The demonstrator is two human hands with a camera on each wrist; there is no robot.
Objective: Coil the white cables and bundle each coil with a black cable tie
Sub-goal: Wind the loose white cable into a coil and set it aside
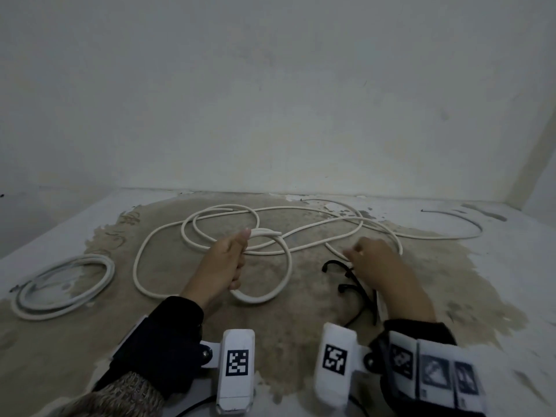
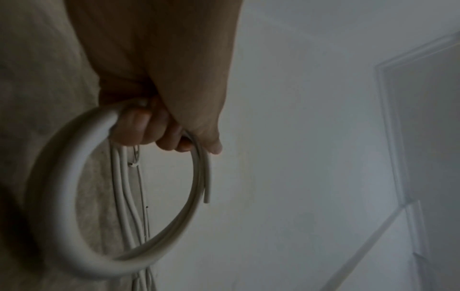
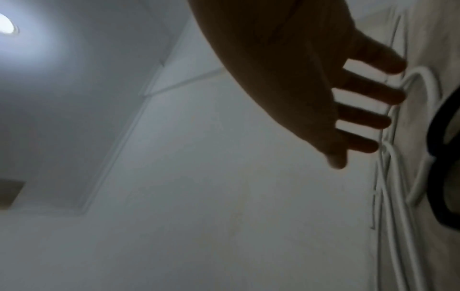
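A long white cable [image 1: 301,210] lies in loose loops across the worn floor patch. My left hand [image 1: 228,260] grips a small loop of it [image 1: 264,296]; the left wrist view shows the fingers [image 2: 149,128] curled round the coil [image 2: 62,206] with the cable end [image 2: 206,198] hanging free. My right hand [image 1: 373,260] hovers with straight, spread fingers [image 3: 368,94] at a cable strand [image 3: 430,82], holding nothing. Several black cable ties [image 1: 358,290] lie under and beside the right hand. A coiled white cable [image 1: 60,287] rests at the left.
A white wall [image 1: 270,100] closes the back, and another wall meets it at the right corner. The cable's far end [image 1: 451,213] trails to the right. The worn brown patch [image 1: 75,341] extends toward me on the left.
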